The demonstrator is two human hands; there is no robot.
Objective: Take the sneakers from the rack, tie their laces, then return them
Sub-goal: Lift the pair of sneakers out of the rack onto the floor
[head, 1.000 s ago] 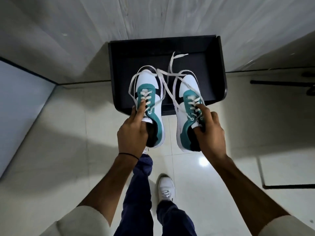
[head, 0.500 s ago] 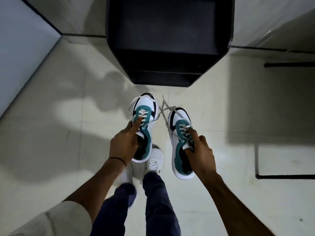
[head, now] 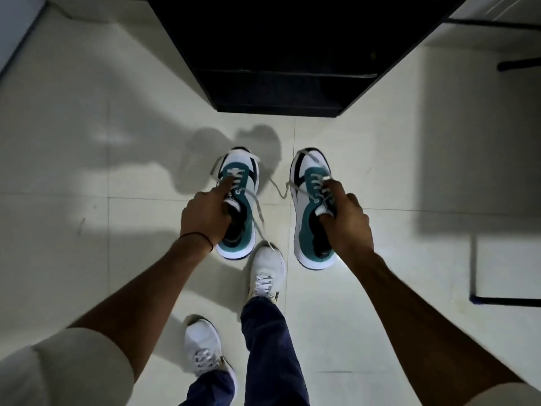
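Teal-and-white sneakers hung over the pale tiled floor (head: 87,230), clear of the black rack (head: 281,83): left hand (head: 205,218) gripped the left sneaker (head: 243,183), right hand (head: 347,227) gripped the right sneaker (head: 307,200), with laces (head: 257,209) dangling untied.

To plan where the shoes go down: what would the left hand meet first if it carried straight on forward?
Probably bare floor tile, then the black rack base; the left hand holds its sneaker, though depth is unclear.
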